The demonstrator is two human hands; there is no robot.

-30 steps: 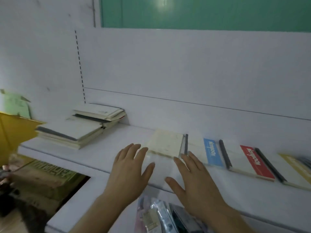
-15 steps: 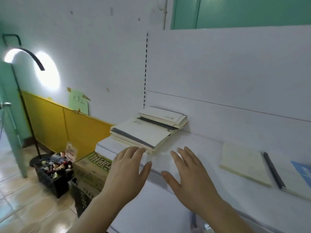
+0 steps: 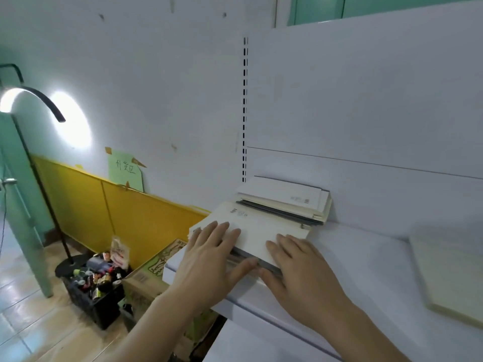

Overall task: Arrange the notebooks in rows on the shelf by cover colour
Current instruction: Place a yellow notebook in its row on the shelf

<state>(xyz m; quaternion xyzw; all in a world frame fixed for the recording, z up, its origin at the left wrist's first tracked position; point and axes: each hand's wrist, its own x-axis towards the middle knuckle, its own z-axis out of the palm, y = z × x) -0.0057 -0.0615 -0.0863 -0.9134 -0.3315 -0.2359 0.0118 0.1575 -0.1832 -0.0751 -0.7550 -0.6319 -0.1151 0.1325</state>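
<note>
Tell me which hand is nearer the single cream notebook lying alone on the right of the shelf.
Right. The right hand rests on the near stack, on the side toward the cream notebook; the left hand is on the stack's far side.

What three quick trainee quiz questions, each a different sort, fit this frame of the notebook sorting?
1. True or false: both hands rest on the front stack of notebooks.
2. Which hand is nearer the shelf's left end? A) left hand B) right hand
3. What lies alone on the shelf at far right?

Key: 1 true. 2 A. 3 a cream notebook, lying flat.
</note>
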